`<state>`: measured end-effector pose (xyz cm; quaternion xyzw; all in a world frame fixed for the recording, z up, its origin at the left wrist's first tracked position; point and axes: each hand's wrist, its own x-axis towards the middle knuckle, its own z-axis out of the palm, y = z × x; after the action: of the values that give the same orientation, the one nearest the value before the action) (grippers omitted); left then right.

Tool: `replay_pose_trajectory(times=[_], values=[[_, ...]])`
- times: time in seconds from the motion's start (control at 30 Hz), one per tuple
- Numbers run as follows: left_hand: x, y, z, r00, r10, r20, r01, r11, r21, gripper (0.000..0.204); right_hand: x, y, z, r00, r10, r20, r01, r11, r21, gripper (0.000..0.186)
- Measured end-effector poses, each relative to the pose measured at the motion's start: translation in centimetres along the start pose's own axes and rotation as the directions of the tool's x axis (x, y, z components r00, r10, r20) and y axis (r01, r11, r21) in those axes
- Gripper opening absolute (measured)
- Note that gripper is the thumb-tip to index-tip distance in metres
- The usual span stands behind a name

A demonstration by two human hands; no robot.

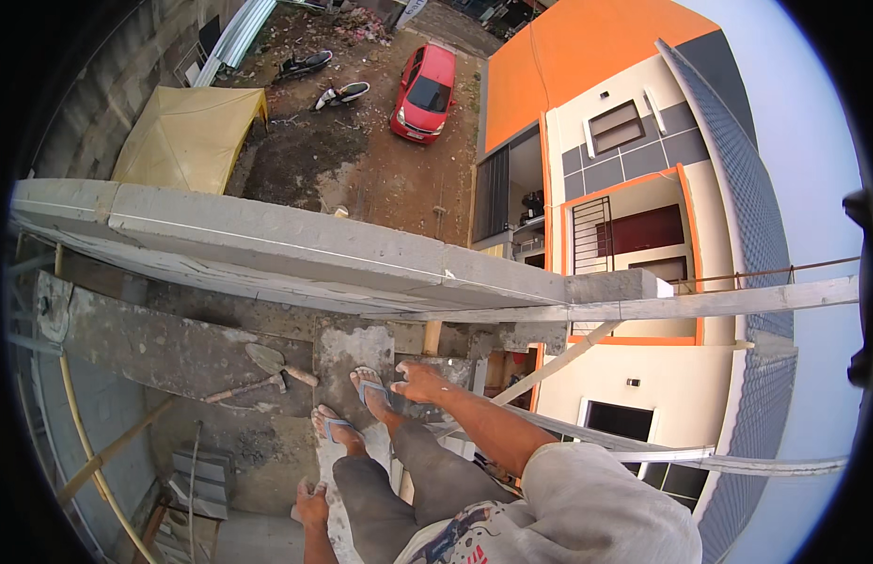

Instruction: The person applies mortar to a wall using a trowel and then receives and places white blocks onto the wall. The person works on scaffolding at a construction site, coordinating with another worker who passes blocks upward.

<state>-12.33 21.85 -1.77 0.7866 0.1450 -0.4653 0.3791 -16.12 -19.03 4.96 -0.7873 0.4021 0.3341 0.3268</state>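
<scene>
- While my right hand point(421, 383) hangs loosely open, I can't tell whether my curled left hand point(311, 505) grips anything.
- Trowel point(265, 358) and hammer point(241, 390) lie on the scaffold board point(164, 348).
- Beyond, the block wall point(286, 242) looks laid; what's left, I can't judge.

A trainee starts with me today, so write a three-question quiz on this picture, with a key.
1. Name the two tools lying on the stained board to the left of the person's feet.
2. True or false: the person's right hand is apart from both of those tools.
3. What colour is the car beyond the block wall?
A) Blue
B) Red
C) White

Key:
1. A trowel and a hammer.
2. True.
3. B.
</scene>
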Motion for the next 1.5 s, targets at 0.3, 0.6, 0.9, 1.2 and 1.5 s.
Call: replay_pose_trajectory(times=[0.3, 0.6, 0.9, 1.2, 1.5], values=[[0.6, 20.1, -6.5, 0.957, 0.264, 0.122, -0.275, 0.958, 0.08, 0.044, -17.3, 9.4, -5.1, 0.871, 0.282, -0.402, 0.029, 0.788, 0.614, 0.032], [-7.7, 36.2, 5.6, 0.852, 0.39, 0.349, -0.443, 0.893, 0.084, 0.046, -21.0, 17.2, -9.9, 0.741, 0.623, -0.25, 0.376, -0.076, 0.924, 0.03], [-17.8, 38.1, 14.4, 0.708, 0.253, 0.66, -0.569, 0.757, 0.32, 0.051, -13.1, 14.7, -14.1, 0.845, 0.523, -0.114, 0.525, -0.769, 0.364, 0.05], [-18.4, 44.4, 19.3, 0.72, 0.347, 0.601, -0.654, 0.629, 0.421, 0.049, -16.5, 18.0, -13.7, 0.851, 0.519, -0.087, 0.457, -0.647, 0.611, 0.02], [-20.2, 49.8, 32.1, 0.463, 0.569, 0.679, -0.886, 0.289, 0.362, 0.041, -20.0, 27.4, -17.1, 0.557, 0.672, -0.488, 0.187, 0.471, 0.862, 0.026]])
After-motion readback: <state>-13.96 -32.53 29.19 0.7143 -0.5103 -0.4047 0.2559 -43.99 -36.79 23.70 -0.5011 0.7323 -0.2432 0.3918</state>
